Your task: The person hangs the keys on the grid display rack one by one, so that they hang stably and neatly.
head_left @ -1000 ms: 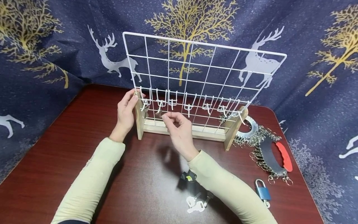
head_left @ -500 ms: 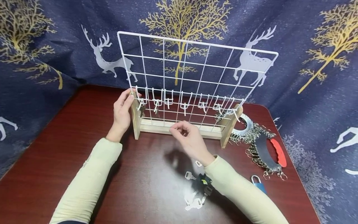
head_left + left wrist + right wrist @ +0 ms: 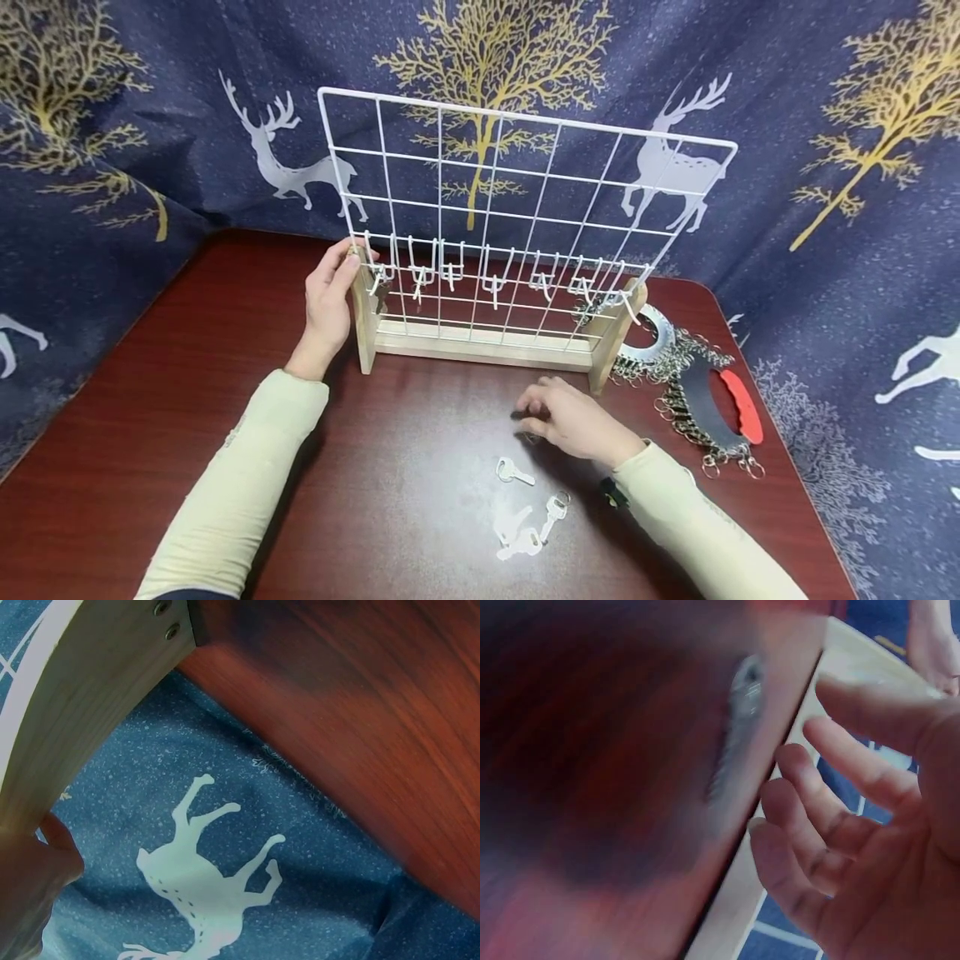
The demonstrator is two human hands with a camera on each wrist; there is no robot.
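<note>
My left hand (image 3: 327, 296) grips the top of the wooden left upright (image 3: 365, 321) of a white wire grid rack (image 3: 525, 200). In the left wrist view, the thumb shows at the edge of that wood. My right hand (image 3: 573, 419) is low over the table, in front of the rack's right end, its fingers spread and loosely bent with nothing between them. In the right wrist view a blurred key (image 3: 739, 727) lies on the table just beyond the fingertips. Another key (image 3: 514, 472) and several more keys (image 3: 520, 542) lie nearer the front. A dark key (image 3: 382, 296) hangs at the leftmost hook.
White wire hooks (image 3: 494, 286) line the rack's lower part. At the right lie a silver ring plate (image 3: 660, 337) and a dark curved plate (image 3: 705, 404) with a red handle (image 3: 741, 407), both fringed with small rings. A small black object (image 3: 613, 493) is beside my right sleeve.
My right hand has moved away from the second hook from the left, down and right to the tabletop, and its pinching fingers have opened. My left hand keeps hold of the upright.
</note>
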